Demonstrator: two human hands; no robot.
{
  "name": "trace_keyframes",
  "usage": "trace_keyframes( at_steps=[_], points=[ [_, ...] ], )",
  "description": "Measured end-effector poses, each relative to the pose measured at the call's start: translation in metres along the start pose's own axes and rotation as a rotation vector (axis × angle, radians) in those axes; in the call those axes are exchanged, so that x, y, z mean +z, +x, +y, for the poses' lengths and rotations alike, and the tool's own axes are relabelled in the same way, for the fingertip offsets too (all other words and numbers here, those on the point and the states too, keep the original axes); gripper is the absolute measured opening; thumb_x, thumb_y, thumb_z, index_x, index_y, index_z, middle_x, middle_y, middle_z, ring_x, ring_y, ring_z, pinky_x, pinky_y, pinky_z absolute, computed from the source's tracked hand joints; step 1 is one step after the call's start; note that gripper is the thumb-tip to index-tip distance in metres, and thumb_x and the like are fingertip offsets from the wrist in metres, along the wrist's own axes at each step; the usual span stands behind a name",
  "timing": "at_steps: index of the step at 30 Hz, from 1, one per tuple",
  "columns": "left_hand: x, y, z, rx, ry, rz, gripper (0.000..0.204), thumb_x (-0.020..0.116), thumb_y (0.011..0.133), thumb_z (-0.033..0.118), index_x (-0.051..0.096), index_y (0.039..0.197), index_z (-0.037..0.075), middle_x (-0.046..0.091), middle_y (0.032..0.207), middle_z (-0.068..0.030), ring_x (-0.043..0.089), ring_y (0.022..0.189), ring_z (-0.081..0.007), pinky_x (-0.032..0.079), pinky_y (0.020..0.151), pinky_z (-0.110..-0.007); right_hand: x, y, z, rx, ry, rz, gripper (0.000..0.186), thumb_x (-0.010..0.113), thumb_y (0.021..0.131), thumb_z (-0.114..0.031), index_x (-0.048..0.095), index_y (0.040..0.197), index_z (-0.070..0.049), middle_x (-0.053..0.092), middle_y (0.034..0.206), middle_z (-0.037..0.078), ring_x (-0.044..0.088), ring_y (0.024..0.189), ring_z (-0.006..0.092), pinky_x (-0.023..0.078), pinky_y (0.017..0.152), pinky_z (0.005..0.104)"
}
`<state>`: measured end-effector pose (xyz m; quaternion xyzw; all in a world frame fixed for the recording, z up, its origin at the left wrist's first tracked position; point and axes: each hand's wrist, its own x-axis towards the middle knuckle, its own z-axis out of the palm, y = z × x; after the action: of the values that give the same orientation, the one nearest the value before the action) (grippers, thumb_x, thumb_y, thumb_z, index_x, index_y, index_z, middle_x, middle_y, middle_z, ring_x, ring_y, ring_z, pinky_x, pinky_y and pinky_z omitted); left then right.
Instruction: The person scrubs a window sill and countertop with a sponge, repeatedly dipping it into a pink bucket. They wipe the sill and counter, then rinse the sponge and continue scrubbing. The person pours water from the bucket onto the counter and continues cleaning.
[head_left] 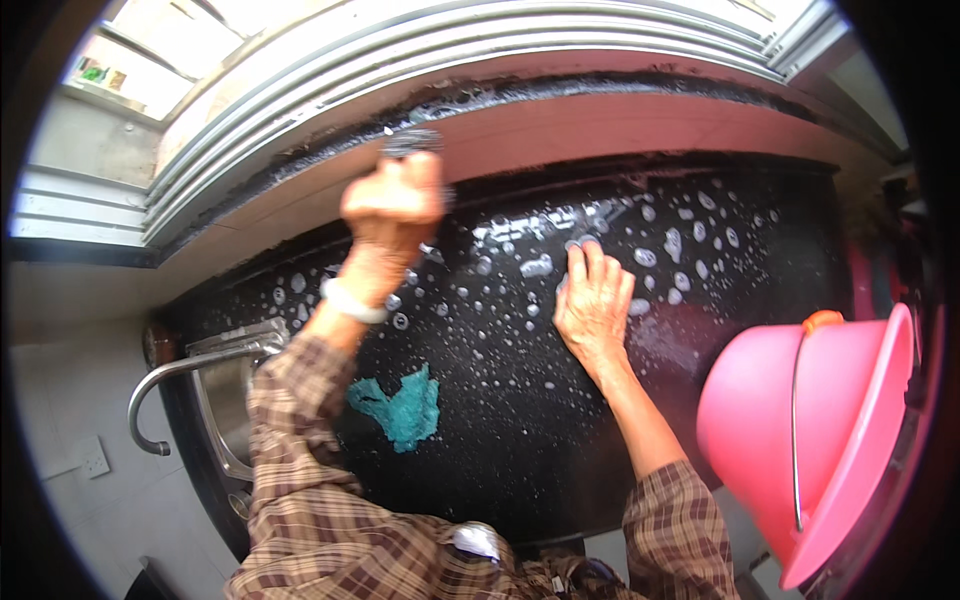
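Scrubber [412, 142] by window ledge [500, 93], beyond counter's [560, 440] far edge | left hand [393, 200] clenched round it | right hand [592, 310] on counter, cannot tell if gripping | likely light, springy, slippery; hold its back

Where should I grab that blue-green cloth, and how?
Probably best to pinch the blue-green cloth by its wider right-hand part, reaching down from above and from the right. It lies low and crumpled on the black counter, so its wrinkles should give fingers something to gather, while the plaid left sleeve crowds its narrower left end.
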<state>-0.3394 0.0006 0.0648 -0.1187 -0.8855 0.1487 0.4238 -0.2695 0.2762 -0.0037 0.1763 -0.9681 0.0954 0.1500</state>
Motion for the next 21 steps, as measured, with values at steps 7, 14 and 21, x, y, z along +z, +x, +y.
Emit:
trace_keyframes(
  at_steps=[7,14,21],
  points=[
    [0.026,0.039,0.085,-0.022,-0.092,0.126,0.014,0.065,0.084,0.014,0.054,0.075,0.014,0.047,0.060,-0.0001,0.051,0.042,-0.0131,0.037,0.039,-0.031,0.003,-0.001,0.000,0.003,-0.006,0.005,0.050,0.068,0.086,-0.019,0.060,0.133,-0.003,0.056,0.133,0.011,0.055,0.113,0.0274,0.041,0.094,0.0438],
    [0.021,-0.004,0.034,0.128,-0.106,0.026,0.018,0.066,0.087,0.016,0.051,0.077,0.018,0.046,0.063,0.0024,0.051,0.044,-0.0096,0.037,0.040,-0.030,0.007,-0.004,0.000,-0.005,-0.022,0.020,0.053,0.069,0.084,-0.018,0.059,0.134,-0.003,0.056,0.134,0.012,0.054,0.113,0.0289,0.042,0.095,0.0442],
    [-0.018,-0.072,-0.077,0.031,0.059,-0.057,0.019,0.073,0.092,0.016,0.056,0.085,0.011,0.052,0.065,-0.0067,0.056,0.045,-0.0236,0.045,0.042,-0.037,0.004,-0.003,0.000,-0.016,-0.034,0.001,0.051,0.066,0.087,-0.021,0.058,0.134,-0.003,0.055,0.133,0.011,0.054,0.111,0.0274,0.041,0.093,0.0421]
  ],
)
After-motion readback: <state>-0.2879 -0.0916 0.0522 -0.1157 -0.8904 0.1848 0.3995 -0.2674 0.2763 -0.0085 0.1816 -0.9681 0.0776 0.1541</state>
